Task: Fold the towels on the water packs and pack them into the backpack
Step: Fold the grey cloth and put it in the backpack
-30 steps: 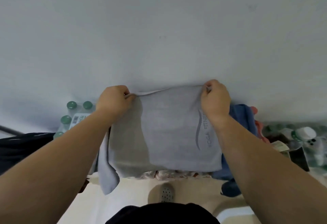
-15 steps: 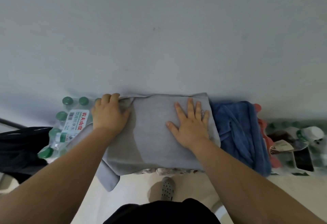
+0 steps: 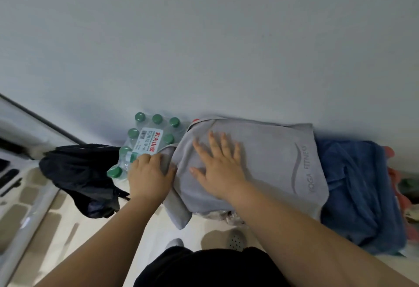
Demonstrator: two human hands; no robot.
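R hand (image 3: 221, 166) flat on grey towel (image 3: 267, 162), fingers straight, pressing, nothing grasped; L hand (image 3: 149, 173) at towel's 9 o'clock edge, fingers curled over the lower flap; can't tell if it really pinches cloth or just rests there. Towel lies on the water packs (image 3: 147, 141) against the wall (image 3: 204, 48), logo at its 3 o'clock end; blue towel (image 3: 358, 191) bunched up, unfolded, touching it at 3 o'clock; backpack (image 3: 81, 173) slumped at 9 o'clock, touching the packs.

Risks, imo:
- layers offset, one towel corner hangs off the front at 7 o'clock; next fold prob comes out skewed unless edges get squared first;
- bottle caps (image 3: 140, 116) = bumpy base; palm pressure could slide top layer, crease drifts;
- hanging corner's wt may drag the towel off toward 6 o'clock once R hand lifts;
- grey edge sits against blue towel; lifting grey could snag blue and pull it down;
- backpack looks collapsed, opening not visible; one-handed stuffing likely undoes the fold; needs one hand to hold it open.
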